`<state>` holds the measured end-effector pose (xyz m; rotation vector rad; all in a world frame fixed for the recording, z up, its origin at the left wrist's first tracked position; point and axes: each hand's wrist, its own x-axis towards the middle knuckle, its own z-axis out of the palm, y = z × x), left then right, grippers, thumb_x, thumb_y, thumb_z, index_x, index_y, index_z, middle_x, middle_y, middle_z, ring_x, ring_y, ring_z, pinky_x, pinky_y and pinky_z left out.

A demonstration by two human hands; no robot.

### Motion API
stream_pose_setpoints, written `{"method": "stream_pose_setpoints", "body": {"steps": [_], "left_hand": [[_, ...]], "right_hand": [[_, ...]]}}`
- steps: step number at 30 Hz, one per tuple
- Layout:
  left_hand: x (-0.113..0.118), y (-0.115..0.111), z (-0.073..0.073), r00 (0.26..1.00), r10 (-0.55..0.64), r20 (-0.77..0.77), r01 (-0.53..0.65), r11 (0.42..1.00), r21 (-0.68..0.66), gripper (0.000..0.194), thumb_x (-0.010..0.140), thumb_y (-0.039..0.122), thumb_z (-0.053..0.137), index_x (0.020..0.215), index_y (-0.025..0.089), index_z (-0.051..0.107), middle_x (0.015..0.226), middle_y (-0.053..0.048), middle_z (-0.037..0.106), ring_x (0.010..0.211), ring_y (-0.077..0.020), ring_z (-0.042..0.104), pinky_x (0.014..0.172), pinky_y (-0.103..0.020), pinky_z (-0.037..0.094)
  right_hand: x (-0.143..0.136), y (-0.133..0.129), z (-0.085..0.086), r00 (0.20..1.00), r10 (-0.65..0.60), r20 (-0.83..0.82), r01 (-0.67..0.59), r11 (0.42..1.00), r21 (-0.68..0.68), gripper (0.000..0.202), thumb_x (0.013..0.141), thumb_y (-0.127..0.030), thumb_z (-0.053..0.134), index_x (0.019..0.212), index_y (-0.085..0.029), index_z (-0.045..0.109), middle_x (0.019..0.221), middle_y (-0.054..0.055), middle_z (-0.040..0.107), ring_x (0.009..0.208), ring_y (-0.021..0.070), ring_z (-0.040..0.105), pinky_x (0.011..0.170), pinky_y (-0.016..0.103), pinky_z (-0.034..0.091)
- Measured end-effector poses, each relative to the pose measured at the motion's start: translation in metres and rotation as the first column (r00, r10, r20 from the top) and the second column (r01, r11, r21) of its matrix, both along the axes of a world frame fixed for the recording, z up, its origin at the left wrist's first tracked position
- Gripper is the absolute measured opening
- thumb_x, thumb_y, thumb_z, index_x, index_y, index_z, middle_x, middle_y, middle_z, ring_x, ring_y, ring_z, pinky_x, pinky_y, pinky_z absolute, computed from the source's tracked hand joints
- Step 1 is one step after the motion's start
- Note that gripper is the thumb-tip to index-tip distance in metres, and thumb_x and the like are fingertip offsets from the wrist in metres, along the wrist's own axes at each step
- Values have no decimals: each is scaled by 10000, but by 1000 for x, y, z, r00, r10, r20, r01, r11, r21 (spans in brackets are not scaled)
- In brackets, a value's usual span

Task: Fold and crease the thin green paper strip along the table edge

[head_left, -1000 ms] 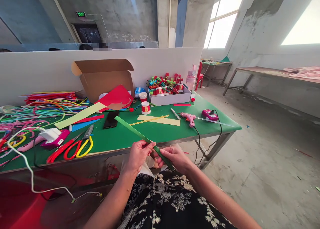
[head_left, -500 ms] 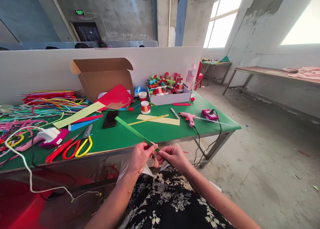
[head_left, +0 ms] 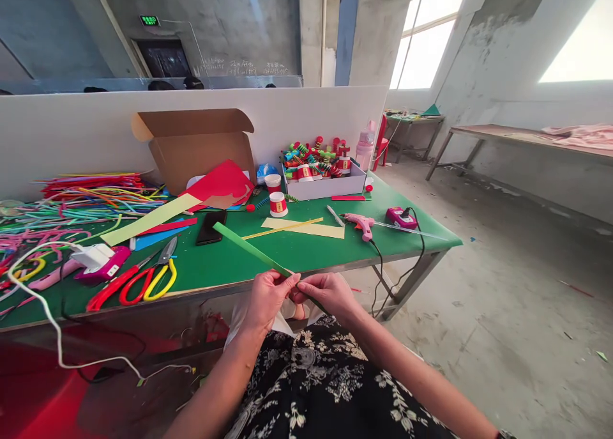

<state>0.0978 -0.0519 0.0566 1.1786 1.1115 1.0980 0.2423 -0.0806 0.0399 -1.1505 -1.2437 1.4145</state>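
A long green paper strip (head_left: 249, 246) runs slantwise between my hands, over the table's front edge. My left hand (head_left: 272, 298) pinches it between thumb and fingers. Close beside it, my right hand (head_left: 328, 292) pinches the same strip lower down, the fingertips of both hands almost touching. The strip's far end rises over the table near a black phone (head_left: 209, 228). Beyond my hands lie a pale yellow paper strip (head_left: 320, 229) and a narrow yellow strip (head_left: 287, 227). Behind them stands a red and white paper cup (head_left: 278, 204).
On the green table (head_left: 215, 273) are scissors (head_left: 153, 273), a pink glue gun (head_left: 361, 224) with its cord, and a purple socket block (head_left: 401, 218). Several pipe cleaners (head_left: 96, 196) pile at left. A white box (head_left: 328, 188) of finished crafts and an open cardboard box (head_left: 204, 154) stand behind.
Both hands have shifted slightly left with the green strip, and my right hand's fingertips sit closer to my left hand. The things on the table have stayed in place.
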Motion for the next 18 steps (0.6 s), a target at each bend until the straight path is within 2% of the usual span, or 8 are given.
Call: {"method": "stream_pose_setpoints", "body": {"steps": [7, 13, 16, 18], "left_hand": [[-14, 18, 3, 991, 123, 51, -126, 991, 49, 391, 472, 468, 852, 531, 158, 621, 456, 36, 515, 446, -67, 391, 451, -222, 326], [-43, 37, 15, 972, 213, 101, -221, 972, 74, 420, 488, 492, 828, 530, 169, 563, 473, 38, 503, 443, -64, 401, 447, -225, 326], [-50, 38, 20, 988, 128, 80, -132, 990, 44, 397, 459, 443, 849, 531, 160, 579, 469, 34, 507, 435, -67, 414, 442, -224, 336], [-45, 35, 20, 998, 34, 59, -35, 999, 15, 386, 456, 432, 852, 540, 151, 601, 473, 28, 514, 431, -69, 418, 431, -221, 333]], "right_hand": [[12, -11, -15, 997, -66, 26, 67, 997, -29, 469, 659, -689, 724, 681, -222, 759, 706, 59, 746, 726, 238, 691, 793, 385, 508], [38, -19, -26, 984, -165, 70, 168, 985, -36, 499, 571, -702, 775, 627, -208, 728, 641, 55, 719, 656, 243, 675, 762, 407, 517], [45, -20, -19, 981, -191, 40, 193, 981, -34, 556, 640, -738, 708, 756, -196, 746, 756, 69, 747, 743, 237, 694, 823, 404, 517], [40, -18, -10, 990, -139, -7, 138, 990, -37, 587, 689, -732, 677, 886, -186, 758, 878, 86, 759, 825, 234, 698, 859, 392, 513]]}}
